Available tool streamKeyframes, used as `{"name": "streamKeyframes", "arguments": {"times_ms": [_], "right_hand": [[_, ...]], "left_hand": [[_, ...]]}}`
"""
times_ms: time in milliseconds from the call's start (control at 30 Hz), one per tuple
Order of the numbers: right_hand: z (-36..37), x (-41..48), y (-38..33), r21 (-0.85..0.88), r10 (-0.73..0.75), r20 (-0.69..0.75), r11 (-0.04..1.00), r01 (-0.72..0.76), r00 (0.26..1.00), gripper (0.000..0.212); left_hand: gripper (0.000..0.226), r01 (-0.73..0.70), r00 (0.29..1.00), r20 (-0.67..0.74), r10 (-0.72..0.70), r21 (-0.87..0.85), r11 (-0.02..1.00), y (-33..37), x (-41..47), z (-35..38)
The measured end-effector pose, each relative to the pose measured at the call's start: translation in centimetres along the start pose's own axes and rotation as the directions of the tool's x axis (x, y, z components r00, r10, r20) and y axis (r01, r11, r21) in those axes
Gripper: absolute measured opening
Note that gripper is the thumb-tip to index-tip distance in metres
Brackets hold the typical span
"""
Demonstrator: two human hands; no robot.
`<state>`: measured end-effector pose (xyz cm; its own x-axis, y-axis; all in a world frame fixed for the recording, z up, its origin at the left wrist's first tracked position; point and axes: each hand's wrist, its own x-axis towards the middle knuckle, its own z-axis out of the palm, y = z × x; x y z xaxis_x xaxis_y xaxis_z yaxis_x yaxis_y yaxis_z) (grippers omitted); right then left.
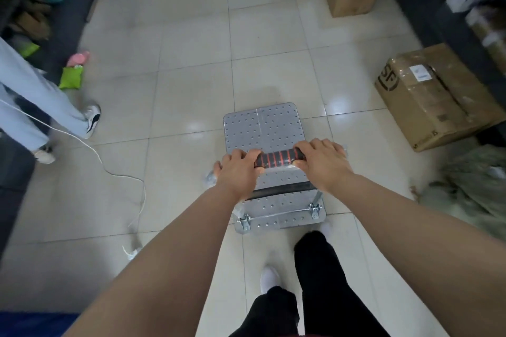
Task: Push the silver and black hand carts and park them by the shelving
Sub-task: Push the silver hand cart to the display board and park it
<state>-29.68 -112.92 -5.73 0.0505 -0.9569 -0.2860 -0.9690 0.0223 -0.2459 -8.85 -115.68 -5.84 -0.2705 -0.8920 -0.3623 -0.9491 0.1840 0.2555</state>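
Pale tiled floor [191, 68] runs between dark shelving [449, 22] on the right and left. At centre stands a silver hand cart [264, 128], its perforated platform bare. Both hands, left hand [236, 172] and right hand [323, 163], curl around its black-and-red handle grip [278, 159]. Cardboard boxes [430, 96] sit right, near the shelving.

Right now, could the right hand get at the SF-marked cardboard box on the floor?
Probably not from here. The right hand grips the handle of the silver cart, and the cardboard box lies well off to the right by the shelving. Only bare floor lies between, so letting go and stepping over should do.
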Motion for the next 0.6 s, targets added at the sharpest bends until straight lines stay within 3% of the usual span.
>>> {"name": "streamKeyframes", "arguments": {"times_ms": [233,600], "right_hand": [[-3.8,11.7,0.9,-0.016,-0.053,0.052,0.998,0.054,0.997,0.029],[-9.7,27.2,4.3,-0.074,-0.118,0.021,0.99,0.119,0.993,0.031]], "left_hand": [[0.032,0.176,0.983,0.059,-0.176,0.002,0.984,0.0,10.4,-5.5],[0.031,0.201,0.979,0.034,-0.199,-0.112,0.973,0.6,25.0,-11.0]]}}
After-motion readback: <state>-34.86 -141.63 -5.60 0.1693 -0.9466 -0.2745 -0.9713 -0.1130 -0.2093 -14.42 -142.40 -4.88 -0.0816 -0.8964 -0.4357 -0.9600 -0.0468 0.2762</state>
